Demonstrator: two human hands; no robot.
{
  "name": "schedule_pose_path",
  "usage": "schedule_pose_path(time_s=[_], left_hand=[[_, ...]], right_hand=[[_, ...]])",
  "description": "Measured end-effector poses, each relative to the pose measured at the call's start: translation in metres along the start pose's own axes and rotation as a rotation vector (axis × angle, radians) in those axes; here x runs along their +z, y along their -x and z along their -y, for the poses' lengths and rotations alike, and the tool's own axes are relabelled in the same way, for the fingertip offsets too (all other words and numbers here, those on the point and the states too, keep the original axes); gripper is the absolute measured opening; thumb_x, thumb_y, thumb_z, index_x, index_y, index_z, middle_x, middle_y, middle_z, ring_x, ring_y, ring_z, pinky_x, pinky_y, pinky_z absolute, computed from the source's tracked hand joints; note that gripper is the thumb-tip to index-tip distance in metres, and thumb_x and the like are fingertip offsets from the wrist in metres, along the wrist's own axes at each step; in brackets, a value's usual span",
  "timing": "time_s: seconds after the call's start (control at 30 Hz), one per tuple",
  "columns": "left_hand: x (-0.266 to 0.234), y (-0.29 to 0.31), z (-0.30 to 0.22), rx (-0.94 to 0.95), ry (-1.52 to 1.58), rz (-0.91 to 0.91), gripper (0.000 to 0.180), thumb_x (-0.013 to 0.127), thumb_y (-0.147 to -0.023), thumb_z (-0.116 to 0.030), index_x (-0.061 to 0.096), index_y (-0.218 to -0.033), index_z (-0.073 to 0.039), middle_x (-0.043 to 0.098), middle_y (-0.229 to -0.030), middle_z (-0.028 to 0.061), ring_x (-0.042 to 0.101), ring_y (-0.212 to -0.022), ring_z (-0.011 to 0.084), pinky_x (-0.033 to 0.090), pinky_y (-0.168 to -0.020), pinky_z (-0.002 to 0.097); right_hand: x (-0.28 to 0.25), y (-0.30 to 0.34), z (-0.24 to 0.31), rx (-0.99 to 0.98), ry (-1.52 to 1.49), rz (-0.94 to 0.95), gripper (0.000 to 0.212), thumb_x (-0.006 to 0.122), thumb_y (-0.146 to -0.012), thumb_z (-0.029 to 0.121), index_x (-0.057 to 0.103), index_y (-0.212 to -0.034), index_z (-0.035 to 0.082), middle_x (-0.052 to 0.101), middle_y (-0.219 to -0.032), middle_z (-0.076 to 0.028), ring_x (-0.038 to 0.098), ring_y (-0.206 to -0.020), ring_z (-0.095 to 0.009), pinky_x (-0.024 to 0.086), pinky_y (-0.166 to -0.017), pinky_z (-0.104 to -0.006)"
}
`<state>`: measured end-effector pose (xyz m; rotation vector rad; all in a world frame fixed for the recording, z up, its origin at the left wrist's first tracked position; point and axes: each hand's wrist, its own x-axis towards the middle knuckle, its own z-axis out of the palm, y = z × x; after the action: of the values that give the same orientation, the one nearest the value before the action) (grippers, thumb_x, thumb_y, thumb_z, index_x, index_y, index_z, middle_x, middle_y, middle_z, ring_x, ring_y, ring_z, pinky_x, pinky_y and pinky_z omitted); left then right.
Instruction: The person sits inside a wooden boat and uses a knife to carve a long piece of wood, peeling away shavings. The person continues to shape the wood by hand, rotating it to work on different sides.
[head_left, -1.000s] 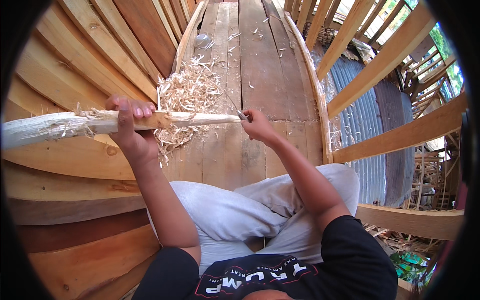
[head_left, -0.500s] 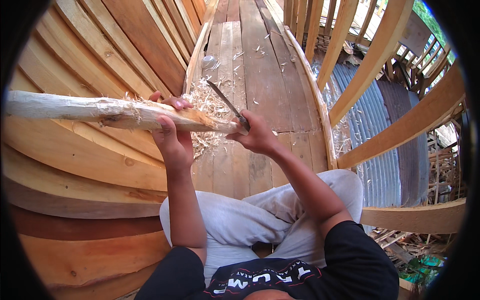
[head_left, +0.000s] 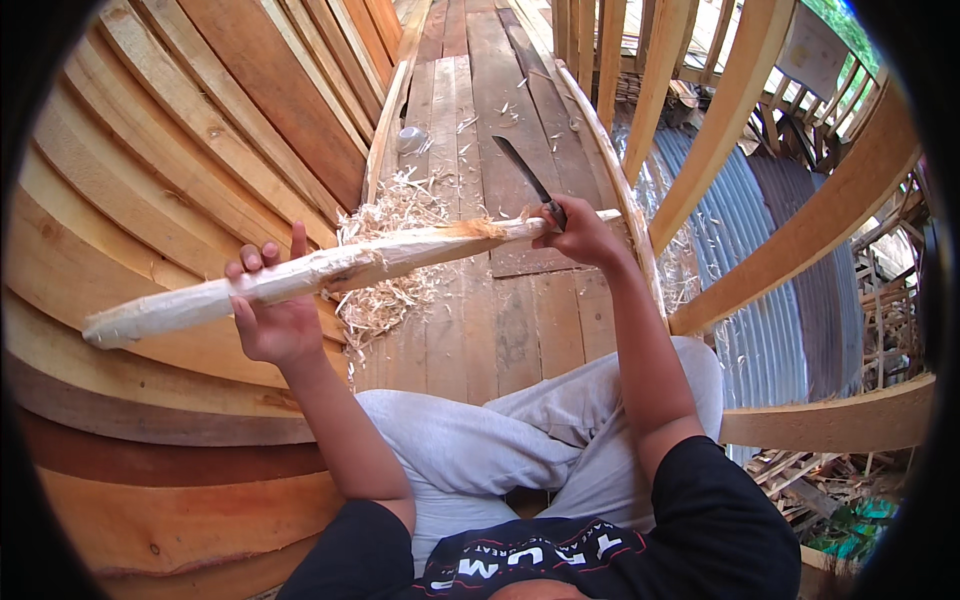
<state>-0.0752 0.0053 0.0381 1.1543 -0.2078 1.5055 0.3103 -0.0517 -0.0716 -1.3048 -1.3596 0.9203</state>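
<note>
A long, pale whittled wooden pole (head_left: 400, 253) lies across both hands above my lap, thicker at its left end and thin at the right. My left hand (head_left: 283, 318) grips the thick part, thumb on the near side and fingertips showing over the far side, index finger raised. In my right hand (head_left: 583, 232) are the dark handle of a knife (head_left: 526, 170) and the pole's thin end, which pokes out past the hand. The knife's dark, slightly curved blade points away and to the left, off the wood. Rough fibres cling to the middle of the pole.
Curled wood shavings (head_left: 392, 285) are heaped on the plank floor (head_left: 490, 330). Beyond them stands a small pale cup-like item (head_left: 410, 140). A wall of stacked boards (head_left: 160, 270) rises on the left. Wooden posts (head_left: 740, 110) and corrugated metal sheets (head_left: 730, 240) are on the right.
The pole has shifted to the right and its left end has dropped toward me. My left hand now grips farther along toward the thick end. My right hand and the knife have moved right.
</note>
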Motion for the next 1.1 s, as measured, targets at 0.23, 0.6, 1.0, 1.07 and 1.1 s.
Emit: schedule_pose_path(time_s=[0.23, 0.6, 1.0, 1.07, 1.1], left_hand=[[0.061, 0.011, 0.021, 0.121, -0.111, -0.265, 0.032, 0.052, -0.092, -0.028, 0.034, -0.067, -0.018, 0.035, -0.061, -0.0028, 0.039, -0.061, 0.0113, 0.037, -0.075, 0.0335], [0.073, 0.029, 0.082, 0.187, -0.334, -0.324, 0.026, 0.053, -0.083, -0.023, 0.037, -0.065, -0.016, 0.034, -0.063, -0.0009, 0.038, -0.065, 0.0136, 0.037, -0.081, 0.0374], [0.066, 0.017, 0.075, 0.093, -0.415, 0.169, 0.041, 0.065, -0.073, -0.028, 0.043, -0.105, -0.016, 0.045, -0.104, 0.0049, 0.042, -0.117, 0.0266, 0.025, -0.113, 0.0533], [0.063, 0.018, 0.068, 0.094, -0.366, 0.118, 0.04, 0.065, -0.074, -0.026, 0.044, -0.106, -0.016, 0.045, -0.102, 0.0044, 0.043, -0.113, 0.0251, 0.025, -0.113, 0.0525], [0.062, 0.018, 0.066, 0.094, -0.342, 0.092, 0.04, 0.065, -0.074, -0.026, 0.044, -0.106, -0.016, 0.045, -0.102, 0.0041, 0.044, -0.111, 0.0243, 0.026, -0.113, 0.052]], right_hand=[[0.009, 0.005, 0.02, -0.156, 0.529, -0.209, 0.035, 0.074, -0.082, 0.019, 0.053, -0.102, 0.0, 0.057, -0.093, -0.017, 0.055, -0.088, -0.033, 0.044, -0.079, -0.04], [0.077, 0.004, 0.065, 0.487, -0.593, -0.261, 0.048, 0.061, -0.094, 0.038, 0.049, -0.11, -0.006, 0.059, -0.103, -0.022, 0.069, -0.081, -0.029, 0.061, -0.07, -0.0354], [0.043, -0.01, 0.027, 0.227, -0.874, -0.481, 0.039, 0.07, -0.089, 0.018, 0.05, -0.112, -0.006, 0.061, -0.105, -0.017, 0.068, -0.091, -0.027, 0.061, -0.08, -0.0364], [0.029, -0.01, 0.023, 0.209, -0.887, -0.507, 0.038, 0.069, -0.088, 0.012, 0.048, -0.111, -0.009, 0.061, -0.103, -0.019, 0.068, -0.092, -0.03, 0.063, -0.078, -0.0381], [0.025, -0.011, 0.019, 0.185, -0.897, -0.52, 0.04, 0.07, -0.088, 0.012, 0.047, -0.111, -0.011, 0.06, -0.104, -0.019, 0.068, -0.091, -0.031, 0.063, -0.079, -0.0392]])
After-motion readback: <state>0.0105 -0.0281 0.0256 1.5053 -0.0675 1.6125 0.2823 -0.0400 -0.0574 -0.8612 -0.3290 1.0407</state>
